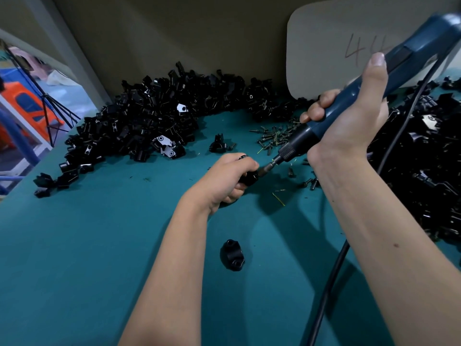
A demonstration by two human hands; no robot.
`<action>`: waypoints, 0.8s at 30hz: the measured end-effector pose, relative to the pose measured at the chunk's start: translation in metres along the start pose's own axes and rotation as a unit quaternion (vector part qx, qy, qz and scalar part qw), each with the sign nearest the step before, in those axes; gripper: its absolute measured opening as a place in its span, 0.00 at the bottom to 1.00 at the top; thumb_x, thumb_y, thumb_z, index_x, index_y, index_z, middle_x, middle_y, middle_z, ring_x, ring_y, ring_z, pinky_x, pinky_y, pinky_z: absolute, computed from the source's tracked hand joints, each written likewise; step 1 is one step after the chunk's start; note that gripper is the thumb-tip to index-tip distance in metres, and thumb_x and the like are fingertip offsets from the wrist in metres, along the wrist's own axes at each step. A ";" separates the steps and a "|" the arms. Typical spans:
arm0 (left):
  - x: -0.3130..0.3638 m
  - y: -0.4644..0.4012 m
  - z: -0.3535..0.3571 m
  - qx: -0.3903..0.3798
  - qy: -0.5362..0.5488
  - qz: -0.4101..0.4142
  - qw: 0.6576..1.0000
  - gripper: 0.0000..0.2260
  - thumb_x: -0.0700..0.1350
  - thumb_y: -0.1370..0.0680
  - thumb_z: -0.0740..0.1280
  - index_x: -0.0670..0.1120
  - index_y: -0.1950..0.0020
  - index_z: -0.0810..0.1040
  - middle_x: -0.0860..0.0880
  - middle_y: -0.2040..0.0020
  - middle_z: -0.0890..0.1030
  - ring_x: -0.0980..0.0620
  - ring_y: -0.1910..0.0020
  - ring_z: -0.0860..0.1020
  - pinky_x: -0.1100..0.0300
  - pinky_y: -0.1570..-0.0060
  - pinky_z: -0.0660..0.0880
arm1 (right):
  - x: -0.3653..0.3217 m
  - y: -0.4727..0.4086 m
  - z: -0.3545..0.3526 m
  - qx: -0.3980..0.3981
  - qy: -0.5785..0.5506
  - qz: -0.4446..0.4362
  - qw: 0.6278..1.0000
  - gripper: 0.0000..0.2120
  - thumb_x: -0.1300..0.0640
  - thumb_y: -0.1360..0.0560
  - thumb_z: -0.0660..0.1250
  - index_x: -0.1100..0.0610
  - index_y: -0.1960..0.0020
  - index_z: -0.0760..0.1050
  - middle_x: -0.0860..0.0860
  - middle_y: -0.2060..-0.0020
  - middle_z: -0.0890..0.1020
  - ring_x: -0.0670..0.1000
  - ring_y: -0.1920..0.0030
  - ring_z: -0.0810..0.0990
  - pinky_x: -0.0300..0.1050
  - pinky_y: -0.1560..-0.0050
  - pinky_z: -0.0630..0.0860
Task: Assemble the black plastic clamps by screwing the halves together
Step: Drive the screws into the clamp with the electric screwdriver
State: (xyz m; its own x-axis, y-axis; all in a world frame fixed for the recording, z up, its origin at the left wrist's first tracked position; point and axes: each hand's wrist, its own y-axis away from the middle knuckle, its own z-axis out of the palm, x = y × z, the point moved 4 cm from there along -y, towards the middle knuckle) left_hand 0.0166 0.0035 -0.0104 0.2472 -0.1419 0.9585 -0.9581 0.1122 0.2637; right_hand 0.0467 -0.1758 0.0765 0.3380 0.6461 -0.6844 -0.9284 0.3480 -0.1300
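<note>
Assembly in progress on the teal table (74,245). The left hand (224,178) grips a black clamp (249,178) low over the table, fingers curled round it. The right hand (349,126) wraps the blue electric screwdriver (354,101), its bit meeting the clamp's side. One clamp piece (232,255) lies nearer the person, possibly finished. A large pile of loose halves (149,121) and scattered screws (274,136) suggest most work remains.

I see a teal table cover (87,245), glossy black clamp parts heaped far left (139,121), a dark blue electric screwdriver (369,88) with black cable (331,278), and dark screws (272,136).
</note>
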 end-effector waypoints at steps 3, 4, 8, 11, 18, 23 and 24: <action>0.000 0.001 0.000 0.000 0.001 0.000 1.000 0.11 0.52 0.29 0.66 0.53 0.68 0.67 0.53 0.73 0.63 0.55 0.76 0.55 0.68 0.78 0.51 | 0.001 -0.001 -0.001 -0.006 -0.006 0.003 1.000 0.18 0.45 0.17 0.65 0.58 0.47 0.64 0.55 0.70 0.70 0.53 0.75 0.67 0.47 0.70 0.70; 0.001 0.001 0.001 0.000 0.000 0.000 1.000 0.11 0.52 0.29 0.66 0.53 0.68 0.67 0.53 0.73 0.63 0.55 0.76 0.55 0.68 0.78 0.51 | 0.001 -0.001 -0.001 -0.007 -0.007 0.003 1.000 0.18 0.45 0.18 0.65 0.58 0.46 0.64 0.55 0.70 0.70 0.53 0.75 0.67 0.47 0.70 0.70; 0.001 0.001 0.001 0.002 0.000 0.002 1.000 0.11 0.52 0.29 0.66 0.53 0.68 0.67 0.53 0.73 0.63 0.55 0.76 0.55 0.68 0.78 0.52 | 0.002 -0.001 -0.002 -0.010 -0.007 0.002 1.000 0.18 0.45 0.18 0.65 0.58 0.45 0.64 0.56 0.69 0.70 0.53 0.75 0.67 0.47 0.70 0.69; 0.001 0.001 0.001 0.001 -0.001 0.002 1.000 0.11 0.52 0.28 0.66 0.53 0.68 0.68 0.53 0.73 0.63 0.55 0.76 0.56 0.68 0.78 0.52 | 0.003 -0.001 -0.002 -0.011 -0.010 0.004 1.000 0.18 0.44 0.18 0.65 0.58 0.44 0.64 0.56 0.69 0.70 0.53 0.74 0.67 0.46 0.70 0.69; 0.001 0.002 0.000 0.000 -0.004 0.006 1.000 0.11 0.52 0.28 0.66 0.54 0.69 0.70 0.53 0.72 0.64 0.54 0.76 0.56 0.68 0.78 0.53 | 0.004 -0.001 -0.003 -0.013 -0.010 0.005 1.000 0.19 0.44 0.18 0.65 0.58 0.43 0.64 0.56 0.69 0.70 0.53 0.74 0.68 0.46 0.70 0.70; 0.002 0.002 0.001 -0.003 -0.017 -0.009 1.000 0.12 0.54 0.27 0.65 0.55 0.69 0.71 0.53 0.73 0.63 0.55 0.76 0.56 0.68 0.78 0.52 | 0.005 -0.001 -0.004 -0.012 -0.019 0.013 1.000 0.19 0.43 0.18 0.65 0.58 0.43 0.64 0.55 0.69 0.70 0.53 0.74 0.67 0.46 0.70 0.70; 0.002 0.001 0.002 -0.004 -0.019 -0.012 1.000 0.11 0.54 0.27 0.65 0.54 0.69 0.70 0.53 0.72 0.63 0.54 0.76 0.55 0.68 0.78 0.52 | 0.004 -0.001 -0.004 -0.015 -0.020 0.014 1.000 0.19 0.43 0.18 0.65 0.58 0.43 0.64 0.55 0.69 0.70 0.53 0.74 0.67 0.46 0.70 0.70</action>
State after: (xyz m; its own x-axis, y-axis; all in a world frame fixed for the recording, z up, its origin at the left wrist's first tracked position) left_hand 0.0154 0.0020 -0.0085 0.2648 -0.1822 0.9469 -0.9504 0.1167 0.2883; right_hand 0.0483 -0.1757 0.0710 0.3176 0.6813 -0.6596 -0.9415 0.3093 -0.1339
